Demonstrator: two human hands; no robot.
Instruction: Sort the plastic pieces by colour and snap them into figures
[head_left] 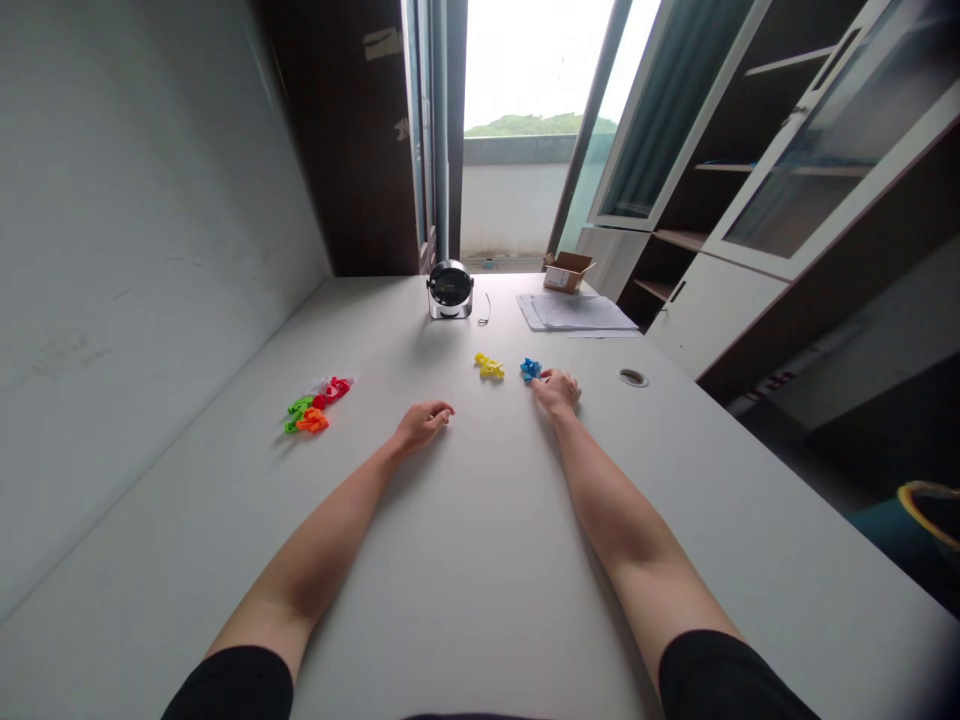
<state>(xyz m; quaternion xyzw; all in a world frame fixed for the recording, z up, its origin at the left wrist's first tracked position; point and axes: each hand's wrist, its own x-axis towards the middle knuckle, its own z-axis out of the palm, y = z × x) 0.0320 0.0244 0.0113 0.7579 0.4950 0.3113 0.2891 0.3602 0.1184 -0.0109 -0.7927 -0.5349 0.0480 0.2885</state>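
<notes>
Both my forearms reach out over a white table (480, 560). My left hand (423, 421) rests on the tabletop with its fingers loosely curled and nothing in it. My right hand (557, 391) lies further out, fingers bent, its fingertips touching a small pile of blue plastic pieces (530, 369). A pile of yellow pieces (489, 366) sits just left of the blue ones. Far to the left lies a cluster of red (337, 388), green (298, 410) and orange pieces (313, 421).
A small round black-and-silver device (450, 289) stands at the table's far edge with a thin cord beside it. Sheets of paper (576, 312) and a small cardboard box (566, 271) lie at the far right. A cable hole (633, 377) is right of my right hand.
</notes>
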